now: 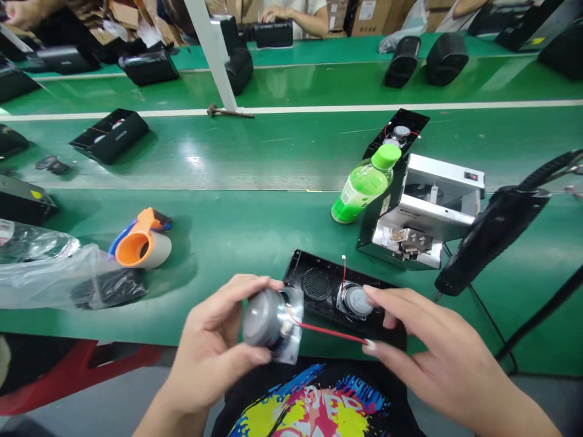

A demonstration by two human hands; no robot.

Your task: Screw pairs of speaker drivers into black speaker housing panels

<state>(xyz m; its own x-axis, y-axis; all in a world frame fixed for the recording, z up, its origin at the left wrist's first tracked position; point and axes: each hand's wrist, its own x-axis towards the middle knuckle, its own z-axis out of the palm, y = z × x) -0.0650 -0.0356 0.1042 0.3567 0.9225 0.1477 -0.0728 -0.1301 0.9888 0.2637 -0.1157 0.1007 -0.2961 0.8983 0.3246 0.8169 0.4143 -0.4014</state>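
Observation:
My left hand (223, 343) is closed around a loose speaker driver (266, 321) with a grey round magnet and a silver metal frame. A red wire (330, 332) runs from this driver to my right thumb, where a small white tip shows. My right hand (428, 340) has thumb and index finger apart; its index fingertip is at a second speaker driver (356, 300) mounted in a black speaker panel (325, 309). That panel lies on the green table just beyond my hands, with a round mesh grille (316, 284) and an upright red wire.
Behind the panel stand a green-capped bottle (362, 185) and a silver-black machine (423, 212). A black handled tool (494, 240) hangs at right. Tape dispenser (143, 240) and plastic bags (50, 273) lie left. Speaker housings (112, 135) and co-workers' hands are farther back.

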